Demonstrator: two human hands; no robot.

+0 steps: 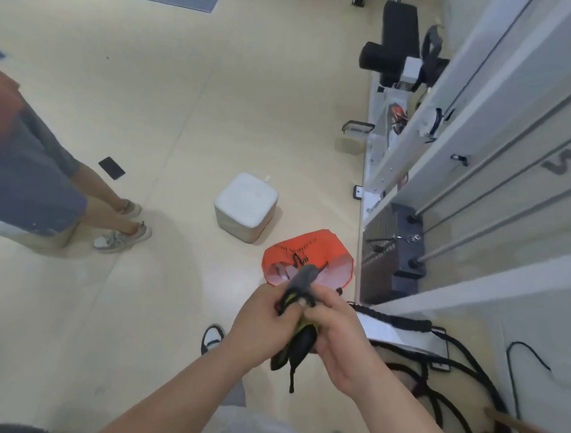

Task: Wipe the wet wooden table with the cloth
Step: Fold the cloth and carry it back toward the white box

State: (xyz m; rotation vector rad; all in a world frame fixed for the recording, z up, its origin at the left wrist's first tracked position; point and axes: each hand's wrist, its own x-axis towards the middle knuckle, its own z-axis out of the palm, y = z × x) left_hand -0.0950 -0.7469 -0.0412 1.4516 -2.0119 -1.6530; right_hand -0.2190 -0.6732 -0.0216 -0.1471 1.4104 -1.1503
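I hold a bunched dark grey cloth (302, 279) with black and yellow-green parts in front of me, above the floor. My left hand (259, 326) grips it from the left, fingers curled round the bundle. My right hand (335, 329) grips it from the right, thumb and fingers closed over the fabric. A black strap hangs down from the bundle between my wrists. No wooden table is in view, apart from a strip of wood (526, 431) at the lower right edge.
An orange bin (309, 250) with a white liner stands on the floor just beyond my hands. A white foam box (245, 206) sits behind it. Another person's legs (92, 191) stand at the left. Gym machines (443, 157) and black ropes (451, 371) fill the right.
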